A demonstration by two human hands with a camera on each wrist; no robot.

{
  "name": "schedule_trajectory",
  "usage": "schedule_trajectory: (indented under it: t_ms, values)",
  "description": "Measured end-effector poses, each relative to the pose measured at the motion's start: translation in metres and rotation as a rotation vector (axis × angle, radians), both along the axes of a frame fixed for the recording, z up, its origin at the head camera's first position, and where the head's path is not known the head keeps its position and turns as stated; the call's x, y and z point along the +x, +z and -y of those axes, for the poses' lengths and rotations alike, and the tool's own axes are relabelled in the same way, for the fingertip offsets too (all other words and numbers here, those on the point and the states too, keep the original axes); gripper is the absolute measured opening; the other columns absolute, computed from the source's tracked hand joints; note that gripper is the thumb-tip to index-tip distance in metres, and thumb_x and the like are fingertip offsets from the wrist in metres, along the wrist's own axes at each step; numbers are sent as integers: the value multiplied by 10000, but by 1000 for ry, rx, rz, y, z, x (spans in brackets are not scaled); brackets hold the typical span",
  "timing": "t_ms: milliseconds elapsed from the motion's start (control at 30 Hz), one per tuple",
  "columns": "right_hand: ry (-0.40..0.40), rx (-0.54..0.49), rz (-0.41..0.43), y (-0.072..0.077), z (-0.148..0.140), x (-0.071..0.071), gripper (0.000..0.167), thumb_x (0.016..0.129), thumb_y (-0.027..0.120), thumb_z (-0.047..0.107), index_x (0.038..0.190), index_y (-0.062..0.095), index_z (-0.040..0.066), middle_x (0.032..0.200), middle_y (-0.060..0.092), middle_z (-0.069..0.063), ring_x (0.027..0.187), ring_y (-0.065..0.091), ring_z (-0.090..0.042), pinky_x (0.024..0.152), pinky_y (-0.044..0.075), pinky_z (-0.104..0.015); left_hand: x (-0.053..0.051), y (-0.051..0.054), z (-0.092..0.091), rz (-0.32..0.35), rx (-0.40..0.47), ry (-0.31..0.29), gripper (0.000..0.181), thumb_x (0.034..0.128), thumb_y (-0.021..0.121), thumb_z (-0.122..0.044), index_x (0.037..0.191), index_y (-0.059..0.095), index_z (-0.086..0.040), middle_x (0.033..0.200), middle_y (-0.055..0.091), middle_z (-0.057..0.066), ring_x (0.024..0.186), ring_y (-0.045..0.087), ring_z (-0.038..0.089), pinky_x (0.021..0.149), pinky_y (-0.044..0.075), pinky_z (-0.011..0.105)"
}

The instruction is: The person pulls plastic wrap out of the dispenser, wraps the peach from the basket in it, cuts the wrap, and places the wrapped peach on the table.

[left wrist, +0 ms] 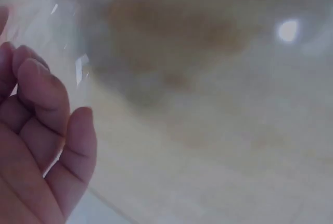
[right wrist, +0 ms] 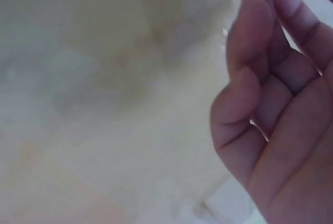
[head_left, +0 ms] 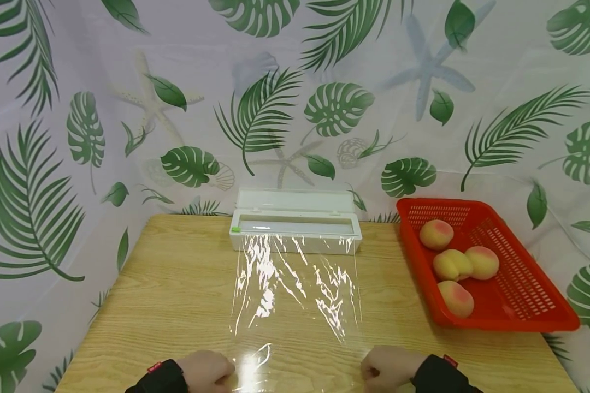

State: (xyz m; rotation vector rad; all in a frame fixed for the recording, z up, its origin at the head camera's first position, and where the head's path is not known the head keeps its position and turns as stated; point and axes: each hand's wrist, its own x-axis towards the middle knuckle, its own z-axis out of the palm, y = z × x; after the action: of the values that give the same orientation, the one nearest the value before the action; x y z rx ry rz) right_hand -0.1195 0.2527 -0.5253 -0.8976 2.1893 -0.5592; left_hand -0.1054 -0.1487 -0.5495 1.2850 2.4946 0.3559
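Observation:
A sheet of clear plastic wrap (head_left: 295, 295) stretches from the white wrap dispenser (head_left: 295, 244) toward the near side of the table, wrinkled and shiny. My left hand (head_left: 206, 371) grips its near left edge, and the right hand (head_left: 390, 367) holds the near right edge. In the left wrist view, curled fingers (left wrist: 39, 99) lie beside the glinting film. The right wrist view shows curled fingers (right wrist: 250, 52) too; the pinch itself is cut off there. On the dispenser, the lid (head_left: 295, 200) stands raised at the back, and a small green piece (head_left: 236, 230) sits at its left end.
To the right stands a red plastic basket (head_left: 536, 322) with several peaches (head_left: 436, 234) inside. The wooden table (head_left: 162, 295) meets a leaf-patterned curtain (head_left: 275, 109) at the back and sides. Both wrists wear black bands (head_left: 164, 376).

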Motion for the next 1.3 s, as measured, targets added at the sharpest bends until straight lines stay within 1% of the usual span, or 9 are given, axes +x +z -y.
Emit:
schedule_trajectory:
  t_ms: [100, 200, 300, 400, 533, 733, 900, 1100, 1300]
  values:
    - [-8, -76, -128, 8, 0, -15, 196, 808, 616, 182, 650, 502, 163, 589, 357, 161, 522, 343, 22, 480, 288, -153, -19, 11, -3, -44, 39, 79, 293, 753, 614, -178, 585, 374, -168, 560, 289, -139, 485, 282, 8, 434, 230, 157]
    - [-9, -134, -340, 14, 5, -37, 138, 809, 619, 162, 700, 542, 125, 649, 437, 130, 584, 414, -10, 519, 363, -180, -48, 16, -11, -97, 67, 145, 166, 772, 599, -187, 667, 478, -141, 647, 407, -92, 559, 406, 51, 493, 351, 198]
    - [-54, -110, -465, 17, 17, -59, 148, 816, 616, 168, 897, 601, 45, 827, 553, -1, 752, 528, -134, 652, 446, -287, -76, 18, -23, -129, 75, 205, 185, 796, 593, -225, 878, 578, -60, 848, 525, 20, 748, 528, 163, 637, 451, 287]
    - [-119, -45, -507, 16, 38, -77, 331, 820, 621, 192, 1083, 562, -1, 1018, 543, -134, 931, 527, -268, 786, 430, -386, -98, 20, -40, -120, 75, 249, 364, 802, 616, -243, 1057, 563, 10, 1026, 535, 152, 939, 525, 293, 785, 441, 379]
    - [-201, 40, -477, 8, 66, -94, 445, 824, 622, 242, 1195, 513, 22, 1125, 492, -180, 1022, 481, -322, 843, 393, -433, -119, 12, -61, -80, 37, 296, 456, 822, 603, -260, 1180, 512, 7, 1168, 482, 210, 1064, 461, 353, 884, 378, 416]
    - [-240, 169, -456, -15, 83, -116, 512, 820, 620, 312, 1255, 472, 86, 1196, 450, -179, 1089, 432, -348, 857, 383, -449, -137, -5, -76, -47, -55, 409, 499, 805, 615, -301, 1231, 494, -71, 1258, 421, 169, 1134, 395, 350, 897, 363, 435]
    - [-253, 217, -457, -27, 80, -130, 523, 798, 640, 316, 1240, 486, 83, 1164, 475, -149, 1059, 451, -322, 843, 394, -433, -148, -17, -74, -63, -99, 445, 510, 791, 627, -328, 1226, 501, -93, 1252, 427, 150, 1128, 397, 344, 873, 382, 440]
    - [-277, 206, -422, -23, 72, -129, 496, 777, 664, 284, 1200, 522, 67, 1148, 486, -151, 1041, 462, -337, 851, 387, -437, -153, -22, -62, -68, -103, 456, 464, 747, 656, -289, 1146, 548, -79, 1196, 459, 152, 1071, 431, 354, 860, 385, 428]
    - [-266, 258, -455, -25, 62, -127, 465, 744, 701, 236, 1160, 557, 87, 1143, 490, -140, 1046, 459, -335, 833, 396, -448, -150, -20, -50, -80, -101, 447, 472, 677, 695, -236, 1101, 581, -62, 1140, 475, 132, 1025, 437, 330, 802, 419, 422]
